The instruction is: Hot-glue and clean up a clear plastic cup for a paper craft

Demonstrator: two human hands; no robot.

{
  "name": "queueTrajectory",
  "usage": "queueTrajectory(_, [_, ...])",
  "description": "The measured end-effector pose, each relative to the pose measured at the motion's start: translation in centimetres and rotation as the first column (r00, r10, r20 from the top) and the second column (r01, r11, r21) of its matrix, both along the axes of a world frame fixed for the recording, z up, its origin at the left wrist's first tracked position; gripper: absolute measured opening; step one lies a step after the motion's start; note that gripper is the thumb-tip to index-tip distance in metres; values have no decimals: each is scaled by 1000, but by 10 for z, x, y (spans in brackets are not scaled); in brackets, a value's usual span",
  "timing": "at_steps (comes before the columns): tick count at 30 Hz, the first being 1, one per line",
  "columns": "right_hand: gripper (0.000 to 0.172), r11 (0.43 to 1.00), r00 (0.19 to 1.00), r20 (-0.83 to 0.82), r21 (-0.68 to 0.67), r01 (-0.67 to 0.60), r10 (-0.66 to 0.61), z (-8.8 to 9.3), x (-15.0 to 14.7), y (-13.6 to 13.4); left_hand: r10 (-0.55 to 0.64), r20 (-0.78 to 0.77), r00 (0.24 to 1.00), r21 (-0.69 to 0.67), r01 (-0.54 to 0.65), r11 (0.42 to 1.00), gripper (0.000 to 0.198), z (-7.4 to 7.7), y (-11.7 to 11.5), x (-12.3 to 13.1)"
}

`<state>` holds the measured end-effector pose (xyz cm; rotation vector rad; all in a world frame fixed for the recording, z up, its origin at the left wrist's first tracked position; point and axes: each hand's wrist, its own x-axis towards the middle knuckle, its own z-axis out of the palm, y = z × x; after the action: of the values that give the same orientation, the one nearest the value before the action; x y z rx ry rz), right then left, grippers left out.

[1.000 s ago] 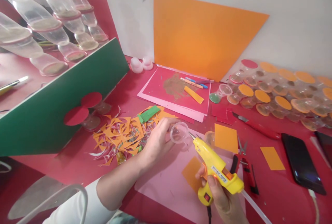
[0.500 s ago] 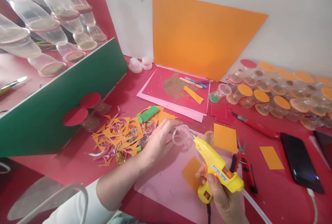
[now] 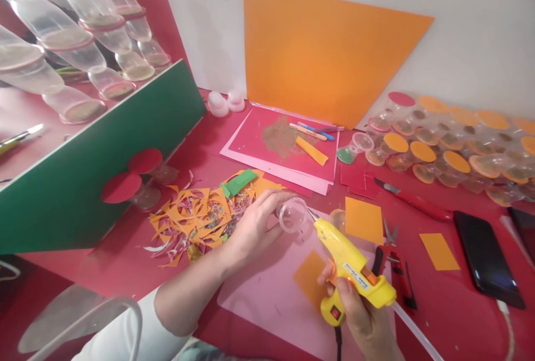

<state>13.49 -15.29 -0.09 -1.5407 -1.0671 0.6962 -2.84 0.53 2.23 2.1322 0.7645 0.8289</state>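
My left hand (image 3: 257, 224) holds a small clear plastic cup (image 3: 293, 215) by its side, its round open rim turned up toward me. Wrapped round the handle of a yellow hot glue gun (image 3: 343, 249) is my right hand (image 3: 357, 308), with fingers at the orange trigger. The metal nozzle touches or nearly touches the cup's rim; I cannot tell which. A clear glue stick (image 3: 418, 330) sticks out of the gun's back. Below them lie a pink sheet (image 3: 254, 294) and an orange paper square (image 3: 311, 277), partly behind the gun.
Orange paper scraps (image 3: 200, 216) lie left of my hands, before a green board (image 3: 104, 160). Joined clear cups with orange discs (image 3: 422, 151) stand at right. Pliers (image 3: 390, 255), a red utility knife (image 3: 418, 202) and a phone (image 3: 487, 258) lie nearby. An orange sheet (image 3: 330, 54) leans on the wall.
Almost nothing differs. The view has shifted slightly; the cup and the glue gun's nozzle stay together in about the same place.
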Motion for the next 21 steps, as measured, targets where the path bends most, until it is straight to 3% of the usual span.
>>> queueTrajectory(5, [40,1000,1000,2,9,13,-13,0,1,-2,-49,-33,998,-27,49,998,46,0,0,0])
queueTrajectory(12, [44,1000,1000,-10,11,15,-15,0,-1,0,-28,0,1000,22,28,999,43,-2,1,2])
queueTrajectory(17, [41,997,999,-33,-72,35,-38,1,-2,-3,-14,15,1000,5,14,1000,43,-2,3,1])
queueTrajectory(21, [42,1000,998,-64,-8,10,-11,1,-1,-2,-14,40,999,-32,15,999,41,0,2,1])
